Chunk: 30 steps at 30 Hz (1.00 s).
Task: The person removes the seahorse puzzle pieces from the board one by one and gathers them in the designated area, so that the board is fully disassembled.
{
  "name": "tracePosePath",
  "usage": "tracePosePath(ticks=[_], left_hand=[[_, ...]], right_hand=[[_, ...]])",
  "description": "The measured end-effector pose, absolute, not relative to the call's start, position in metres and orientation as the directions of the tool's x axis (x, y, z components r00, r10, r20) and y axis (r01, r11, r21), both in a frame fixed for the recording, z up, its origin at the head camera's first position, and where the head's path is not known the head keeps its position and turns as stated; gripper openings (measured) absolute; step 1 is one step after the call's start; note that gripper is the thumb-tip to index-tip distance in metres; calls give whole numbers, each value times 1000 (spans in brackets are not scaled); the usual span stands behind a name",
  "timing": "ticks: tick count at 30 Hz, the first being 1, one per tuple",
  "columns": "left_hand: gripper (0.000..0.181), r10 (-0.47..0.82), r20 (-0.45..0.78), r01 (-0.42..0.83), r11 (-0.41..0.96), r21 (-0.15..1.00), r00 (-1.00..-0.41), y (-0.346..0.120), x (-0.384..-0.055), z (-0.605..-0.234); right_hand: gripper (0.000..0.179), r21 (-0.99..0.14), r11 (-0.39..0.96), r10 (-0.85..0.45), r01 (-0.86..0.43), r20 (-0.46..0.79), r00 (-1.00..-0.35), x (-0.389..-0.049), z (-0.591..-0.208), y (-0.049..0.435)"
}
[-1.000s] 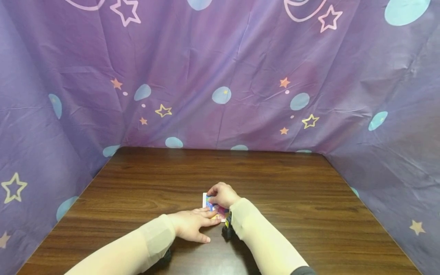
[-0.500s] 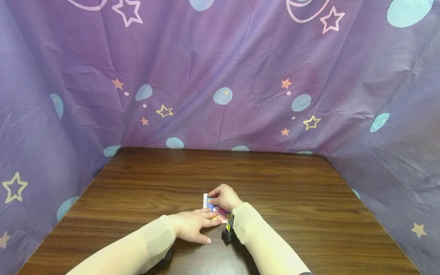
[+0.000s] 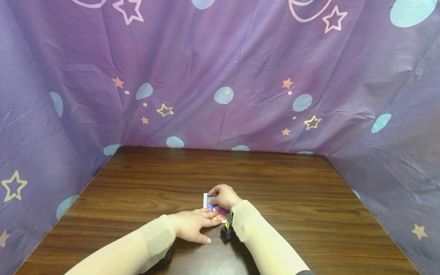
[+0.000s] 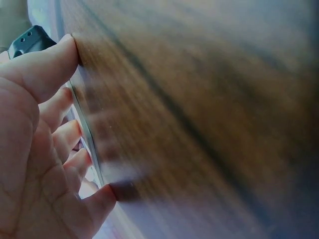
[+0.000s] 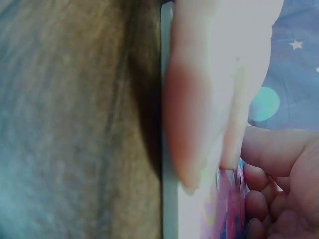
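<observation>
A small paper (image 3: 207, 200) with a white border and a blue, pink and yellow print lies on the wooden table (image 3: 292, 198) near the front middle. My left hand (image 3: 192, 226) lies flat, and its straight fingers press on the paper's near edge. In the left wrist view my left hand (image 4: 40, 164) touches the paper's thin white edge (image 4: 87, 142). My right hand (image 3: 223, 195) is curled over the paper's far side and pinches it. In the right wrist view my right hand (image 5: 281, 174) holds the coloured part (image 5: 230, 209) raised beside the left hand's finger (image 5: 199, 109).
A purple cloth (image 3: 223, 76) with stars and pale blue spots walls the table at the back and on both sides. Black wrist cameras (image 3: 227, 231) sit under both forearms. Bare wood lies left, right and beyond the hands.
</observation>
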<state>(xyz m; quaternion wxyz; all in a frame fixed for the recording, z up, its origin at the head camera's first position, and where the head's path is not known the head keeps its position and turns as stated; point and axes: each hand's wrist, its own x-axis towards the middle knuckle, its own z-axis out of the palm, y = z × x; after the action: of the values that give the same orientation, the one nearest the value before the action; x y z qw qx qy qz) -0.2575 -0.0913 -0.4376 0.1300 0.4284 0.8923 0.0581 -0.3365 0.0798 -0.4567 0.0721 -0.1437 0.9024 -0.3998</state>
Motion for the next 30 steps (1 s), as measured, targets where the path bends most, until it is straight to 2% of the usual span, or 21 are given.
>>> tracePosePath(ticks=[20,30], left_hand=[[76,754,-211,717,657,234,-622,-93,-258,-435],[77,750,-209,709,661,246,-627,-93,-259,-433]], right_hand=[[20,-829,542,-288,-134,-33,-957,-334,-463,79],[22,-830,553,-263,-72,-92,-960,-333,-456,77]])
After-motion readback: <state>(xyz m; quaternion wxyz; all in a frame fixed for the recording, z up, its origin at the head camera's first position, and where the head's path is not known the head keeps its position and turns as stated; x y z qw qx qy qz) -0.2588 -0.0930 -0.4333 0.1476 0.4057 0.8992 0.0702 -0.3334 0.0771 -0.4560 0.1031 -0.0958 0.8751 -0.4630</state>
